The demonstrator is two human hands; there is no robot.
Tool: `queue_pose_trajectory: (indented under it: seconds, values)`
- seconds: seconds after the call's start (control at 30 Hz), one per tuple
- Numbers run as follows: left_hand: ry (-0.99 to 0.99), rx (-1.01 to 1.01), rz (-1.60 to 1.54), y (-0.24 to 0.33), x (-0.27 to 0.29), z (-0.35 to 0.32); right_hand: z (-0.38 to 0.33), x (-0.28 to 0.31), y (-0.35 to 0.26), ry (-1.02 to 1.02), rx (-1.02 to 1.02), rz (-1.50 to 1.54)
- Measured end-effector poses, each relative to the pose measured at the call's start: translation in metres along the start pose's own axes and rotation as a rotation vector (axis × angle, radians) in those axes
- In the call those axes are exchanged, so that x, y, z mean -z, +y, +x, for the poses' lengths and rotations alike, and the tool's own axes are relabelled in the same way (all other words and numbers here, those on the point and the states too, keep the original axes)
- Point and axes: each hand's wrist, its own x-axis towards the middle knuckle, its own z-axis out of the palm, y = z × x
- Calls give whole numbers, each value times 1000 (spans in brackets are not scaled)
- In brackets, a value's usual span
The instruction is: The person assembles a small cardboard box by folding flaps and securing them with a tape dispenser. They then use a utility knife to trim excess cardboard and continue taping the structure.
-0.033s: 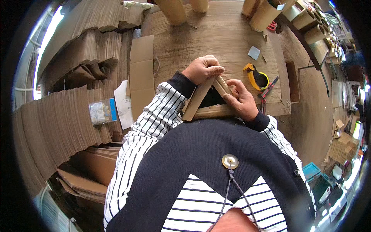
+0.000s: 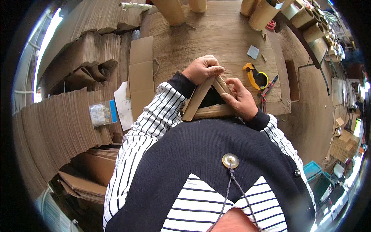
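A brown cardboard strip folded into a triangle point(image 2: 199, 98) is held upright against my chest, its dark hollow middle showing. My left hand point(image 2: 203, 70) closes over its top corner, the thumb pressed across the peak. Along the right-hand side, my right hand point(image 2: 242, 99) pinches the cardboard between thumb and fingers. The lower edge touches or nearly touches my dark vest. To the right on the wooden table point(image 2: 216, 38) lie a yellow tape dispenser point(image 2: 255, 77) and a red-and-black cutting tool point(image 2: 266, 92).
Stacks of flat cardboard point(image 2: 58, 127) fill the left side, beside a flat cardboard piece point(image 2: 141, 73) and a white paper sheet point(image 2: 123, 106). Brown cardboard tubes point(image 2: 264, 15) stand at the table's far edge, near red-handled scissors point(image 2: 271, 25). A small pale square point(image 2: 253, 52) lies on the table.
Both hands keep the same grip on the cardboard triangle. The surroundings have shifted only very slightly in the picture.
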Motion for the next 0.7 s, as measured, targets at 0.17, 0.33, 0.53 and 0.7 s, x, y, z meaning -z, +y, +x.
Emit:
queue_pose_trajectory:
  seconds: [0.17, 0.33, 0.53, 0.7]
  values:
    - [212, -107, 96, -21, -2, -15, 11, -1, -11, 10, 4, -181]
    - [87, 139, -54, -3, -15, -88, 16, 8, -16, -119, -5, -164]
    - [185, 140, 387, 15, -21, -86, 27, -6, 25, 21, 372, -71]
    - [157, 179, 335, 24, -21, -83, 60, 37, 122, 258, 38, -122]
